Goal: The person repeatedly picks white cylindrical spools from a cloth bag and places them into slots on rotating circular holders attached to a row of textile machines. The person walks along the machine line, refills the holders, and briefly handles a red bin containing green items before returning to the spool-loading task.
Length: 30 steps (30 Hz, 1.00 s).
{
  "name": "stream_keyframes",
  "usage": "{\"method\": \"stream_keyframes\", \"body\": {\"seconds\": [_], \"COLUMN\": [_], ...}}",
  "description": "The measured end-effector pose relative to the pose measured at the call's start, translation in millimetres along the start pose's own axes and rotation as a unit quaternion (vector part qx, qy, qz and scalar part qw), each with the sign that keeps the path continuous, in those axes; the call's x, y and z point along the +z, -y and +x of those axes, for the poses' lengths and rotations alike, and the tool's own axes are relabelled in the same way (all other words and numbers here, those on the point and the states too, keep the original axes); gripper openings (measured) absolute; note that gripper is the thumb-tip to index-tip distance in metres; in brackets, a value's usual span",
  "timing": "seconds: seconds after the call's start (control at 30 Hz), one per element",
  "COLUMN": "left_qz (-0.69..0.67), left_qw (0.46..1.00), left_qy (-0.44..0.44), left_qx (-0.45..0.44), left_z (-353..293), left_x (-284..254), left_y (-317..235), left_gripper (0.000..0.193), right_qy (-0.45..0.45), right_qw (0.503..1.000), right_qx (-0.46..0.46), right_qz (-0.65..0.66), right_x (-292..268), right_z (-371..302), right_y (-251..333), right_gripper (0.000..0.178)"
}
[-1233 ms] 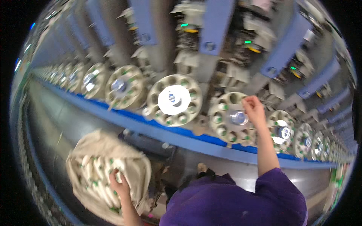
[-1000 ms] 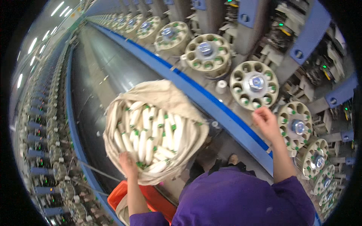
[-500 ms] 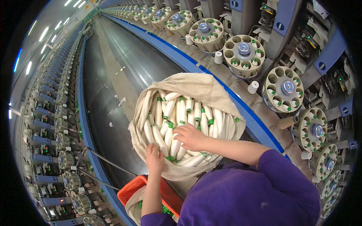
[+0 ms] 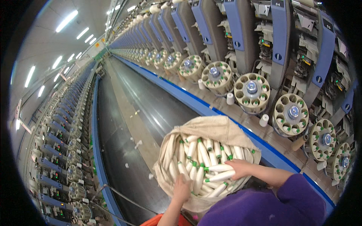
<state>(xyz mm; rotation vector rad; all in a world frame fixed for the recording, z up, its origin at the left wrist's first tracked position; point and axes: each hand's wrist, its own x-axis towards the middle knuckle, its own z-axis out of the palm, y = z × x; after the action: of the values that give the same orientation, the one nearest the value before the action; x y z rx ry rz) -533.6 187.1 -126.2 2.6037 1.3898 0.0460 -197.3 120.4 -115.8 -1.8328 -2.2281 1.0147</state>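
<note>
A beige cloth sack (image 4: 217,123) stands open in front of me, filled with white yarn bobbins (image 4: 203,152) that have green tips. My right hand (image 4: 242,168) is closed round the ends of two bobbins (image 4: 221,176) at the sack's right side, their green tips pointing left. Over the left part of the pile, my left hand (image 4: 182,189) has its fingers curled down among the bobbins. What it grips, if anything, is hidden.
On the right runs a row of winding machines with round bobbin magazines (image 4: 252,87) behind a blue rail (image 4: 211,110). Another machine row (image 4: 73,171) lines the left. An orange-red crate (image 4: 152,221) shows at the lower edge, near a grey bent bar (image 4: 124,196).
My right hand has moved right across the pile and now holds two bobbins. The left hand has stayed at the sack's left part. The view has tilted up, and the sack appears lower.
</note>
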Motion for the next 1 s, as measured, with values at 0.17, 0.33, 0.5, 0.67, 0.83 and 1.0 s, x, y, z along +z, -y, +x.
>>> {"method": "stream_keyframes", "body": {"seconds": [0.17,0.33,0.5,0.67,0.83,1.0], "left_qz": [0.138,0.209,0.210,0.239,-0.280,-0.671], "left_qw": [0.984,0.953,0.929,0.939,0.958,0.727], "left_qy": [0.028,0.053,0.073,0.079,0.003,0.147], "left_qx": [0.110,0.213,0.296,0.234,-0.059,0.003], "left_z": [28.3,66.4,81.6,115.7,161.0,187.7], "left_x": [-2.8,-24.3,-26.1,-12.2,-37.9,-46.1], "left_y": [20.5,40.0,67.4,56.1,-37.1,-179.8], "left_gripper": [0.050,0.041,0.045,0.047,0.025,0.034], "right_qy": [0.004,-0.018,-0.087,-0.121,-0.147,-0.091], "right_qw": [0.847,0.680,0.653,0.614,0.617,0.657], "right_qx": [0.060,-0.029,-0.063,-0.062,-0.143,-0.102], "right_qz": [0.529,0.732,0.750,0.777,0.760,0.741], "right_x": [-1.1,-11.7,-21.3,-13.8,-20.8,-35.5], "right_z": [-19.5,-39.4,-60.5,-72.6,-80.8,-82.6], "right_y": [-18.7,-12.0,-8.2,-18.4,-34.1,-40.1], "right_gripper": [0.085,0.081,0.076,0.071,0.071,0.070]}}
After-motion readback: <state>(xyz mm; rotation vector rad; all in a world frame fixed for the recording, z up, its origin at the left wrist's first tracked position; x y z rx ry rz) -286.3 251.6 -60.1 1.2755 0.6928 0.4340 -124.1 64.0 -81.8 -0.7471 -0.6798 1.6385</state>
